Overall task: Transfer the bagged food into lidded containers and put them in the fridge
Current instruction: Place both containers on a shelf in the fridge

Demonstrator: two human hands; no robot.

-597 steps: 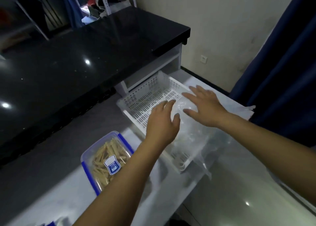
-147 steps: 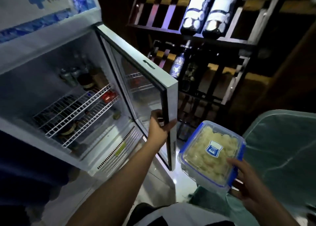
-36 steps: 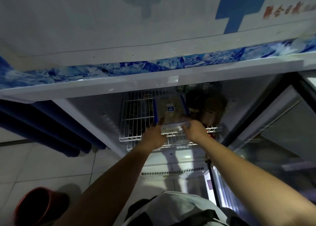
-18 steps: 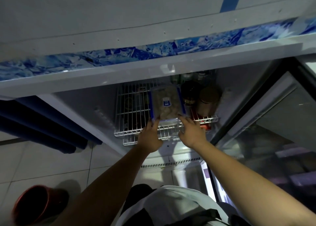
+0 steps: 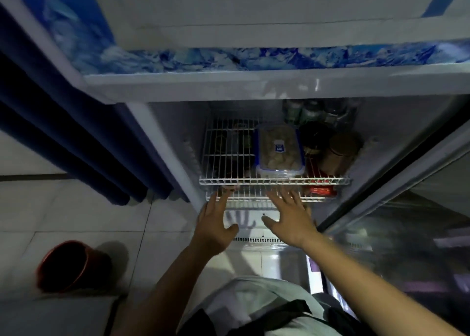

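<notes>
The box point(image 5: 279, 149) sat on the top wire shelf point(image 5: 229, 182) inside the fridge point(image 5: 254, 86), so this part of the job looked done. Its lid was on, with blue clips down its sides, and pale lumps of food showed through the clear top. The box lay flat. Its long way ran from the front edge of the shelf toward the back, with one short end at the front edge. The little blue label on the lid sat near the middle, with its top toward the back. Just right of the box on the shelf stood a brown jar point(image 5: 339, 152) and a dark jar point(image 5: 314, 136), very close to it. Some small bottles point(image 5: 302, 112) stood behind the box at the back of the shelf. Left of the box the shelf was bare wire. The left hand point(image 5: 215, 227) and the right hand point(image 5: 292, 218) were both in front of the shelf and a bit lower than it. Their fingers were spread out straight, and they held nothing. Neither hand touched the box. The fridge door point(image 5: 396, 188) stood open, to the right of the shelf. I think shutting that door was what was left here. I could not tell if more boxes were waiting to go in.
</notes>
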